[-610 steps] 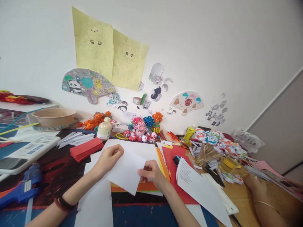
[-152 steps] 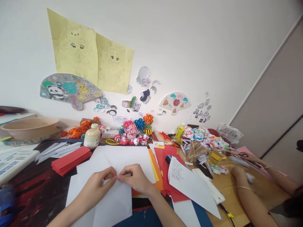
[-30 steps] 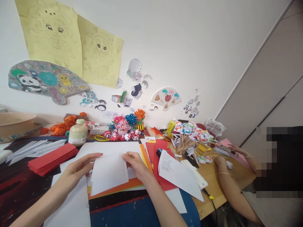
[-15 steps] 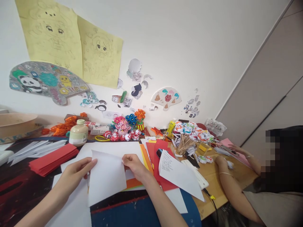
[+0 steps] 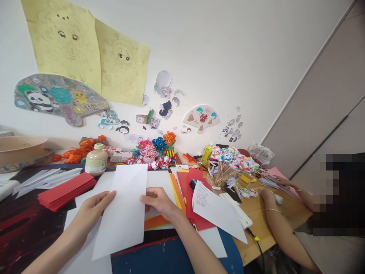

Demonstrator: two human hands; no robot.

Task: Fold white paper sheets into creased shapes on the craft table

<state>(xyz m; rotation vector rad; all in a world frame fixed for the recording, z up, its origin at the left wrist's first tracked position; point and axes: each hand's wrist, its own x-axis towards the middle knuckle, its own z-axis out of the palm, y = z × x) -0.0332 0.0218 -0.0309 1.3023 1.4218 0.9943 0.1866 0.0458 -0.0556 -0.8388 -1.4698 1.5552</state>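
A long white sheet of paper (image 5: 124, 213) is held up between my two hands, above the table. My left hand (image 5: 95, 207) pinches its left edge, thumb in front. On the opposite edge, my right hand (image 5: 158, 201) grips the paper with the thumb on the near side and the fingers mostly behind. Beneath it lie more white sheets (image 5: 82, 247) and a fan of orange and yellow paper (image 5: 159, 222). A stack of red paper strips (image 5: 67, 190) rests left of my left hand.
A glue bottle (image 5: 96, 160) stands behind the red strips, near white strips (image 5: 47, 180). To the right are red sheets (image 5: 209, 223), a handwritten page (image 5: 213, 213), wooden sticks (image 5: 224, 173) and paper balls (image 5: 234, 156). Another person's arm (image 5: 285, 232) rests on the table's right side.
The sheet, earlier curled with its top folded over, now stands flatter and taller. My right hand has shifted slightly left and down its edge.
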